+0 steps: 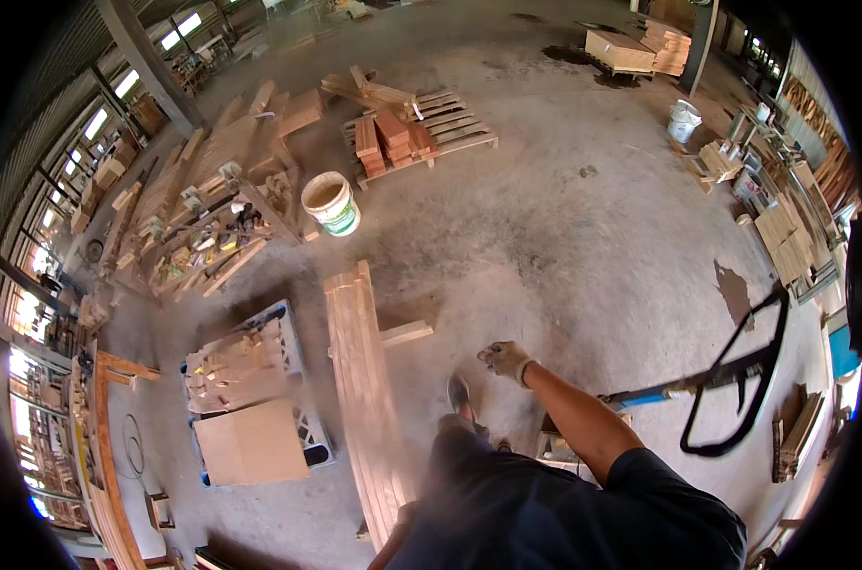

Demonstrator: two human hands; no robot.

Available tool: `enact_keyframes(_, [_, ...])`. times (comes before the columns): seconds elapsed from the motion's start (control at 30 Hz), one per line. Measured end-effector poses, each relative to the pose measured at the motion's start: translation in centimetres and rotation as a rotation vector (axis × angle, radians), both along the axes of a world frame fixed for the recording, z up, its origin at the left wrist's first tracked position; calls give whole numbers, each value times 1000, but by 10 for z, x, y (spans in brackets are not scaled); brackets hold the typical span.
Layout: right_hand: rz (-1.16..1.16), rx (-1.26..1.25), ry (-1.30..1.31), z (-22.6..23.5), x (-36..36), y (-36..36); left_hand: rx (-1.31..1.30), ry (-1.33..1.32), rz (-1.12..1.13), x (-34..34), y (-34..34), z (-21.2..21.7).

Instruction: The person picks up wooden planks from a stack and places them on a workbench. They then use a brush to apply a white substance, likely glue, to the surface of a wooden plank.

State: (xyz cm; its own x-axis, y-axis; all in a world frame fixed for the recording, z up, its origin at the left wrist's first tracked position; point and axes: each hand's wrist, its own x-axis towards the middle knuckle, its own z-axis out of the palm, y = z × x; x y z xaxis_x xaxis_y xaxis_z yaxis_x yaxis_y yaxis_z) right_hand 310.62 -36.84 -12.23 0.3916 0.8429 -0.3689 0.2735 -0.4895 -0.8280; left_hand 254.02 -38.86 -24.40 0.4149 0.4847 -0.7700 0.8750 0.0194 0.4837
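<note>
My right hand (505, 363), in a light work glove, hangs out in front of my body above the concrete floor. Its fingers are loosely curled in, and nothing shows in them. My left hand (408, 514) is low in the picture beside the near end of a stack of long wooden boards (357, 370). Its fingers are hidden, so I cannot tell whether it touches the boards. The boards run lengthwise away from me, with a short wooden bearer (407, 332) sticking out on their right. One of my shoes (459, 391) shows between the boards and my right hand.
A black loop handle (735, 380) on a blue shaft stands at right. Left of the boards, a blue plastic pallet (319, 437) carries cardboard (250, 444). Farther off are a white bucket (332, 203), a wooden pallet (459, 128) with reddish blocks, and a cluttered wooden workbench (212, 237).
</note>
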Motion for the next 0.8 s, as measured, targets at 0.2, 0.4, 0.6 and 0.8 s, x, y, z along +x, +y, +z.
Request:
enact_keyframes(0.2, [619, -475, -647, -72, 118, 18, -41, 15, -120, 131, 139, -21])
enact_keyframes(0.4, [31, -996, -160, -52, 187, -64, -641, -270, 630, 271, 323, -25])
enact_keyframes(0.6, [-714, -958, 470, -55, 232, -28, -1033, -595, 860, 402, 533, -13])
enact_keyframes(0.8, [-732, -850, 498, -93, 358, 77, -329, -341, 798, 530, 580, 17])
